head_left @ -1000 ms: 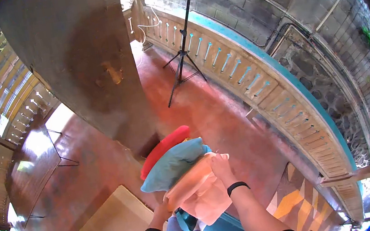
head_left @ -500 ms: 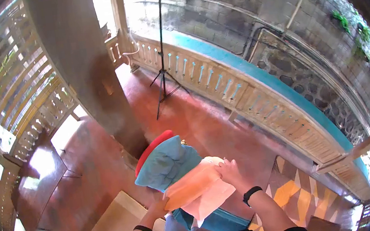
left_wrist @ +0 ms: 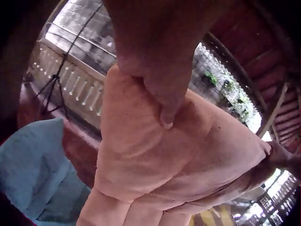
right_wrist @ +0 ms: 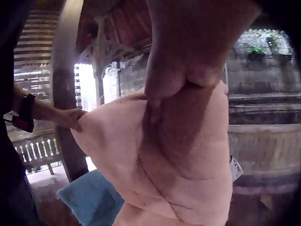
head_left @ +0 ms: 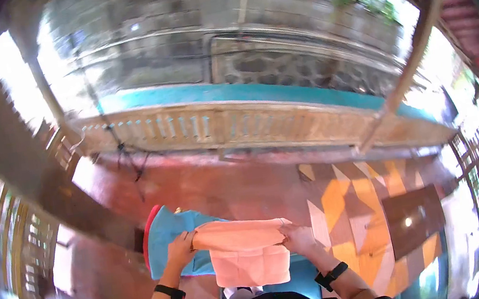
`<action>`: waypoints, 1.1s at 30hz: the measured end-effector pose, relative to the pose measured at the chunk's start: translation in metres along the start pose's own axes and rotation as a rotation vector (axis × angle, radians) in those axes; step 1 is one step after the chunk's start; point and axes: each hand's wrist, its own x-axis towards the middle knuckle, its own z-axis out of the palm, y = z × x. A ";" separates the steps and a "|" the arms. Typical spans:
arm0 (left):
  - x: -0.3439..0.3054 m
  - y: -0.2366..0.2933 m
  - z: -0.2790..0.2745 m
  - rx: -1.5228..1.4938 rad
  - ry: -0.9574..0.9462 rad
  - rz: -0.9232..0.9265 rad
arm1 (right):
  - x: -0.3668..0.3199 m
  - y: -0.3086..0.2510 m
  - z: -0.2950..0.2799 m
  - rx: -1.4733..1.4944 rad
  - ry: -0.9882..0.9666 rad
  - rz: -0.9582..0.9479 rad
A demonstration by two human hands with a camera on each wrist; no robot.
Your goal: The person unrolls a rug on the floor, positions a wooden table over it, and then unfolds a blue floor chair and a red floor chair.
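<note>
A soft peach cushion (head_left: 252,266) hangs in front of the body, its upper edge stretched between both hands and its lower part drooping. My left hand (head_left: 181,249) grips the upper left corner; in the left wrist view the thumb lies on the near face of the fabric, the other fingers hidden behind. My right hand (head_left: 301,240) holds the upper right corner, its thumb pressing into the fabric in the right wrist view. A white tag (right_wrist: 236,168) sticks out at the cushion's side. To the left, a blue cushion (head_left: 167,240) leans over a red one (head_left: 150,219).
A thick pillar (head_left: 29,159) rises at the left. Behind, a black tripod (head_left: 121,147) stands by a balustrade (head_left: 224,128). At the right, a patterned mat (head_left: 345,214) covers the floor, with a dark brown board (head_left: 415,220) over it.
The head view has swung right, bringing the patterned mat and brown board into fuller view. The peach cushion is held more level and spread wider between the hands, which keep hold of it.
</note>
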 end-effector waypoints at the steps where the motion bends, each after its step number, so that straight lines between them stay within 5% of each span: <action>1: 0.013 0.009 -0.002 0.020 -0.044 0.036 | -0.016 0.008 0.003 -0.040 0.090 -0.005; 7: 0.067 0.091 0.007 -0.072 -0.091 0.323 | -0.109 0.031 -0.026 -0.074 0.300 0.367; 13: 0.103 0.218 0.020 -0.019 -0.241 0.488 | -0.210 0.057 -0.044 -0.171 0.411 0.713; 17: 0.114 0.308 0.058 -0.146 -0.182 0.748 | -0.284 0.076 -0.051 -0.268 0.545 0.943; 22: 0.100 0.457 0.089 -0.344 -0.094 1.000 | -0.388 0.112 -0.053 -0.385 0.730 1.150; 33: 0.026 0.743 0.160 -0.455 -0.336 1.454 | -0.607 0.159 -0.107 -0.536 0.753 1.537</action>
